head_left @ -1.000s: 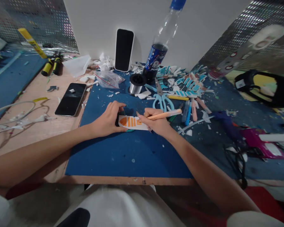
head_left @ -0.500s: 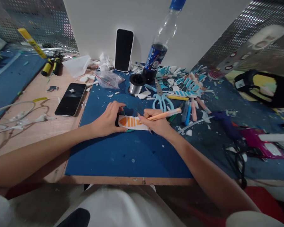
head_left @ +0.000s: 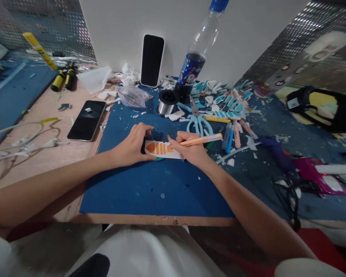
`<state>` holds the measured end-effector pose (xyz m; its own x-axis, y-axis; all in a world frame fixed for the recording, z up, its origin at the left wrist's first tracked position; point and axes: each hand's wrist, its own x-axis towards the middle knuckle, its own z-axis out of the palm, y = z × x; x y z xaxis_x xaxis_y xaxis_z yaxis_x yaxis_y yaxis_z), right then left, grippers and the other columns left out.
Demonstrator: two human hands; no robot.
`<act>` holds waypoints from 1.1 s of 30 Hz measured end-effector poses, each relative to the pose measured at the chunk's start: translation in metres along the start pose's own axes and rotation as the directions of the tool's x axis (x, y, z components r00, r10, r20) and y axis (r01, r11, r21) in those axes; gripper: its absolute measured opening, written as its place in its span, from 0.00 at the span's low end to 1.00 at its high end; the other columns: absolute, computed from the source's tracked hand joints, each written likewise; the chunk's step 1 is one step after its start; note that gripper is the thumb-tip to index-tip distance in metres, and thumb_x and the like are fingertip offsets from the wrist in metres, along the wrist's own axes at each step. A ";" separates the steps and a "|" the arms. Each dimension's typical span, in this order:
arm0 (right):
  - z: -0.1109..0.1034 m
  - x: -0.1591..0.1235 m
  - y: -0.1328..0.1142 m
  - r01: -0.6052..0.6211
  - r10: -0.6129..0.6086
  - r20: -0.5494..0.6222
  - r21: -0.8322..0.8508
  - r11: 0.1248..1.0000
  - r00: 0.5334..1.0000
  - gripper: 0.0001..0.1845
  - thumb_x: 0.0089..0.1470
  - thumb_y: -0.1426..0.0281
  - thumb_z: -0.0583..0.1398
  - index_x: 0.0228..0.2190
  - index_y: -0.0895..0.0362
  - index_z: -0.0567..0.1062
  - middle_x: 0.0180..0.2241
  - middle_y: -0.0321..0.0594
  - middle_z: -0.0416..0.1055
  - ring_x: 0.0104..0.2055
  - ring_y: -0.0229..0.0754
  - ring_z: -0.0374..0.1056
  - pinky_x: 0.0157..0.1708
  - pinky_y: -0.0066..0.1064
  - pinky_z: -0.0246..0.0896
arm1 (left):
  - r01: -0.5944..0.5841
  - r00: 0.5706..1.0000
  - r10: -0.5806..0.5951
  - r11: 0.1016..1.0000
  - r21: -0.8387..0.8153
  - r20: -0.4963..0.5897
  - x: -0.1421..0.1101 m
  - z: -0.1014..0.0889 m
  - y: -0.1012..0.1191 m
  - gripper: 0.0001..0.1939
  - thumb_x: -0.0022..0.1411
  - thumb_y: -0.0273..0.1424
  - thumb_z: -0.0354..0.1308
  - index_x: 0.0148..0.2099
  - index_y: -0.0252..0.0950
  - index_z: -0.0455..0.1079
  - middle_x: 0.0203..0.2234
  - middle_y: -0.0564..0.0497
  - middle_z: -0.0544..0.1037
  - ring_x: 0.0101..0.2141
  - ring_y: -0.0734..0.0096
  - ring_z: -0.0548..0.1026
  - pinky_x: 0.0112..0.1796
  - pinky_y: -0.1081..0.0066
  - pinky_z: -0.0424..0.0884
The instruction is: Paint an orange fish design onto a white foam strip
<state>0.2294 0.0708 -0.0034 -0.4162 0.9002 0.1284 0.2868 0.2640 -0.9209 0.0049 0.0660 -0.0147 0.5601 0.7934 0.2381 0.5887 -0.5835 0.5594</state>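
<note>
A small white strip (head_left: 175, 154) with an orange fish-like shape and orange bars on it lies on the blue mat (head_left: 161, 188). My left hand (head_left: 132, 148) grips its left end, thumb along the near edge and bent fingers at the far side. Between the fingers of my right hand (head_left: 192, 150) is an orange marker pen (head_left: 203, 139), held slanted with its back end to the right. The pen's tip is at the orange bars, mostly hidden by my fingers. A bit of green shows under the strip; I cannot make out what it is.
Beyond my hands are light-blue scissors (head_left: 196, 115), a wire spool (head_left: 166, 102), a cola bottle (head_left: 190, 73) and an upright phone (head_left: 152, 60). Several markers (head_left: 230, 138) and a heap of white and blue scraps (head_left: 227, 102) lie right. Another phone (head_left: 86, 120) lies left.
The view has shifted very slightly. My right hand and the marker have barely moved at the orange bars; my left hand stays on the strip.
</note>
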 end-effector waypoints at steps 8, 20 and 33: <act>0.000 0.000 0.001 -0.020 0.020 0.013 0.046 0.999 1.000 0.24 0.55 0.63 0.58 0.16 0.55 0.53 0.15 0.27 0.48 0.15 0.29 0.49 0.19 0.27 0.51 | -0.001 1.000 0.001 1.000 -0.002 0.009 0.000 -0.001 0.000 0.36 0.51 0.44 0.63 0.55 0.38 0.48 0.41 0.45 0.61 0.43 0.57 0.64 0.43 0.55 0.69; -0.001 0.001 -0.002 -0.011 0.010 0.032 0.050 0.999 0.999 0.22 0.55 0.68 0.58 0.16 0.55 0.54 0.14 0.26 0.48 0.14 0.28 0.50 0.18 0.26 0.51 | -0.002 1.000 0.002 1.000 -0.008 0.008 0.000 -0.001 0.000 0.37 0.50 0.42 0.65 0.55 0.36 0.49 0.42 0.45 0.61 0.43 0.57 0.64 0.43 0.56 0.68; -0.003 0.000 -0.005 -0.026 0.023 0.078 0.030 0.999 0.997 0.22 0.54 0.67 0.58 0.16 0.55 0.53 0.13 0.25 0.48 0.13 0.28 0.50 0.17 0.25 0.49 | -0.006 1.000 0.006 1.000 -0.001 0.006 0.000 -0.001 0.000 0.36 0.51 0.43 0.63 0.55 0.37 0.49 0.41 0.45 0.61 0.42 0.57 0.64 0.43 0.55 0.68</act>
<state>0.2301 0.0706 0.0020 -0.4752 0.8764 0.0778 0.2718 0.2304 -0.9344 0.0049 0.0661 -0.0137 0.5671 0.7891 0.2361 0.5848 -0.5876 0.5592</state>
